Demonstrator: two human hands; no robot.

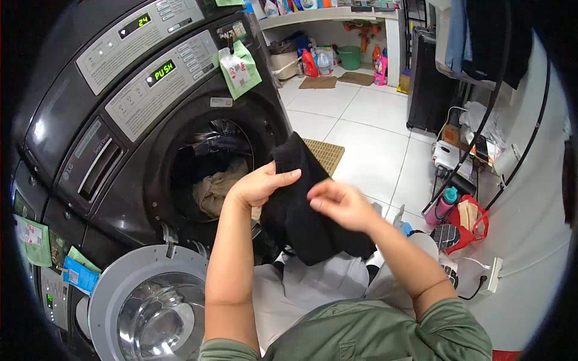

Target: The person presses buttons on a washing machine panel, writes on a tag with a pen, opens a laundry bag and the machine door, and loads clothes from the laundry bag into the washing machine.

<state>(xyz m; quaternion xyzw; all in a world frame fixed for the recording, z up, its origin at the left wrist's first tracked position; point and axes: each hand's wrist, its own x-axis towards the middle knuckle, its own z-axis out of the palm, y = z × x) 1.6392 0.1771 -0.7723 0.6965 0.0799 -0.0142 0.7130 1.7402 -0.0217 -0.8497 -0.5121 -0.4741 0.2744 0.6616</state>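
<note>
A black cloth garment [301, 222] hangs in front of my lap, its exact kind unclear. My left hand [265, 185] grips its upper left edge, with the thumb laid over the fabric. In front of the garment's right side is my right hand [344, 206], slightly blurred, its fingers curled in toward the thumb. Whether cloth is pinched there is hard to make out. To the left, a black front-loading washing machine [129, 186] has its round door [108, 295] swung wide. Beige cloth [220, 189] and darker laundry lie inside the drum.
The machine's display [164, 71] reads PUSH. A green tagged packet [247, 84] hangs on its front. A woven mat [325, 156] lies on the white tiles. At right are a black suitcase [421, 84], a pink bottle [442, 210], a red bag [469, 234] and a power strip [492, 275].
</note>
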